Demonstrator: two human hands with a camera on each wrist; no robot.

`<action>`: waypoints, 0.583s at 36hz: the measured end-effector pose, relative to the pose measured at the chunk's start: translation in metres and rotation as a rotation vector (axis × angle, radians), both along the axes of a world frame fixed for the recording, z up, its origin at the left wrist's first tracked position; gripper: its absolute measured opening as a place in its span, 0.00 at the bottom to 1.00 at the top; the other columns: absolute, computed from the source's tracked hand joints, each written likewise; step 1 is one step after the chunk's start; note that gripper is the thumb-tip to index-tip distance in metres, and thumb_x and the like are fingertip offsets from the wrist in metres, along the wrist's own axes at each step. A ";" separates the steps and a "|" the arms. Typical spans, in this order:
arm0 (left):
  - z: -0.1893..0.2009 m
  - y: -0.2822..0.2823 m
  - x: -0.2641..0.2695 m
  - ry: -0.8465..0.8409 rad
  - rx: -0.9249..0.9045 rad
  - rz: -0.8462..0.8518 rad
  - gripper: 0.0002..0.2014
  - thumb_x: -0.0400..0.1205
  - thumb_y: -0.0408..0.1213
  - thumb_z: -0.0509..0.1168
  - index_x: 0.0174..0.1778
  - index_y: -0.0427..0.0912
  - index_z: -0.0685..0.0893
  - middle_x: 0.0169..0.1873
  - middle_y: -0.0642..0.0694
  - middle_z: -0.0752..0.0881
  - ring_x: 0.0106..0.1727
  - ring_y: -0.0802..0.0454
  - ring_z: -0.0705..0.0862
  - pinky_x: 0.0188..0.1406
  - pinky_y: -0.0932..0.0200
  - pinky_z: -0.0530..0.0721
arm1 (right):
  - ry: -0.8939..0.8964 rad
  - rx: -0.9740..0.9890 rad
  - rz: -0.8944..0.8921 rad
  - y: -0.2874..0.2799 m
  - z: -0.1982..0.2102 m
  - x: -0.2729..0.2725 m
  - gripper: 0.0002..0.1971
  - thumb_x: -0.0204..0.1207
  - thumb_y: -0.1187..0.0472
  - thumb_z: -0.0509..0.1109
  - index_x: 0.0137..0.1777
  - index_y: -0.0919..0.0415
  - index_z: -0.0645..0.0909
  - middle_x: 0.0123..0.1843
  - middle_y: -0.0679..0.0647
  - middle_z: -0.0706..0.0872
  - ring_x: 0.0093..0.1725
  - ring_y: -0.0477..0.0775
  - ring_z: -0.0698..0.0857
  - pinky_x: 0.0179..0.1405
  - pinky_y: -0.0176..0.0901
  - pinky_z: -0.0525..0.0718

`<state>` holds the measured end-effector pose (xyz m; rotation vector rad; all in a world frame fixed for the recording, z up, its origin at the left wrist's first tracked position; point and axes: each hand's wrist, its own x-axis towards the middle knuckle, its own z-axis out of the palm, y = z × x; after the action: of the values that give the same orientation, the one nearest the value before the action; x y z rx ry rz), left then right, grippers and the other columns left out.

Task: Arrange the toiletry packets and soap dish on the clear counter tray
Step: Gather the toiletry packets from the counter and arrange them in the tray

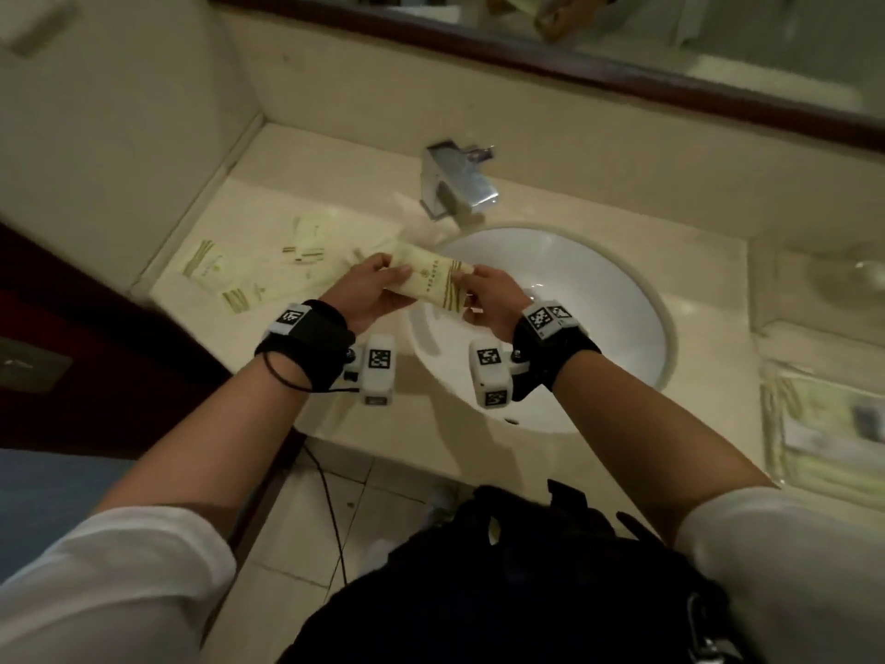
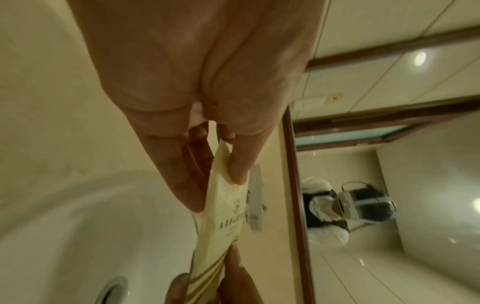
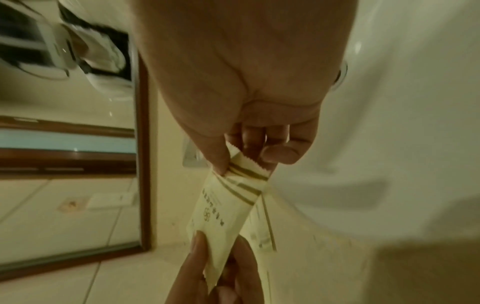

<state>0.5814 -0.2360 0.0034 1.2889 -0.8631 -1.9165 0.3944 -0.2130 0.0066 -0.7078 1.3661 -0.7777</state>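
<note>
A cream toiletry packet (image 1: pixel 431 280) with olive stripes is held between both hands above the left rim of the sink. My left hand (image 1: pixel 371 289) pinches its plain end (image 2: pixel 228 179). At the striped end (image 3: pixel 246 174) my right hand (image 1: pixel 486 299) pinches it between thumb and fingers. Several more packets (image 1: pixel 225 275) lie flat on the counter to the left. The clear tray (image 1: pixel 823 428) stands at the right edge, with striped packets inside. A clear soap dish (image 1: pixel 862 275) looks to sit at the far right, blurred.
The white sink basin (image 1: pixel 598 299) lies under the hands, with a chrome faucet (image 1: pixel 455 179) behind it. A dark-framed mirror (image 1: pixel 622 55) runs along the back wall. A dark bag (image 1: pixel 517 591) hangs at my front, over the tiled floor.
</note>
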 end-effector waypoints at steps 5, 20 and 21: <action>0.014 0.000 -0.079 0.014 0.000 -0.092 0.09 0.85 0.31 0.60 0.60 0.38 0.73 0.50 0.42 0.84 0.49 0.50 0.84 0.45 0.61 0.89 | 0.051 -0.037 -0.196 0.016 0.007 -0.063 0.05 0.82 0.60 0.64 0.44 0.56 0.77 0.39 0.52 0.82 0.36 0.49 0.80 0.33 0.38 0.77; 0.017 0.061 -0.309 -0.201 -0.017 -0.506 0.09 0.85 0.35 0.62 0.38 0.47 0.75 0.43 0.47 0.84 0.42 0.53 0.83 0.42 0.62 0.79 | 0.228 -0.012 -0.610 0.120 -0.005 -0.274 0.06 0.81 0.57 0.66 0.49 0.59 0.78 0.41 0.52 0.83 0.37 0.49 0.80 0.33 0.39 0.78; 0.016 0.066 -0.320 -0.208 -0.012 -0.523 0.09 0.85 0.36 0.62 0.38 0.47 0.75 0.43 0.48 0.84 0.42 0.54 0.82 0.42 0.62 0.79 | 0.244 -0.008 -0.618 0.127 -0.007 -0.286 0.07 0.81 0.56 0.66 0.52 0.60 0.77 0.42 0.52 0.83 0.38 0.49 0.80 0.33 0.39 0.79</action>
<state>0.2613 -0.1698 0.0197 1.3671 -1.4284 -2.1822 0.1080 -0.0862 -0.0001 -0.3872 1.8387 -1.2088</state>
